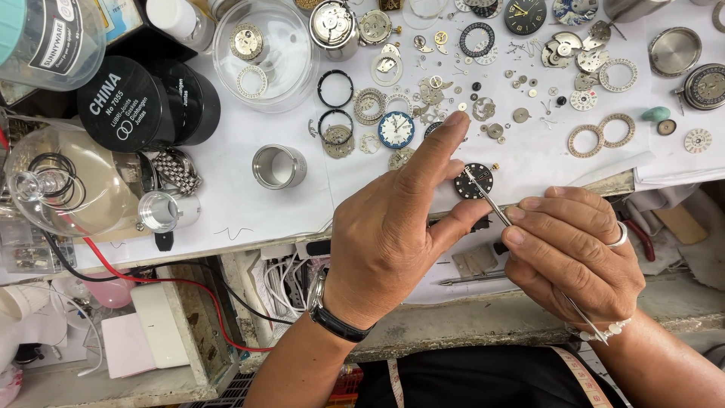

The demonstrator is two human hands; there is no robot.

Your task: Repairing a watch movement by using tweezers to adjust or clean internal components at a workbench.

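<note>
Left of the left hand (pixel 393 227), well apart from it, stood two black round tins (pixel 143 106), a clear glass dome (pixel 68 185) over some rings and a metal watch bracelet (pixel 177 170); nearer in stood a short steel ring (pixel 279 166). Left hand lay on the white sheet (pixel 226 196), forefinger stretched out and thumb pressed toward a small black watch dial (pixel 473 181), steadying it at its edge; grip on it could not be told for certain. Right hand (pixel 574 253) was pinched shut on thin metal tweezers (pixel 491 200), tips resting on the dial face. Beyond the fingertips lay a blue dial (pixel 396 129), loose gears, rings and plates. Judgement: dial under work, many parts unassembled, so much remained. Right of the right hand sat tan date rings (pixel 602 134) and a steel case back (pixel 674 51).
</note>
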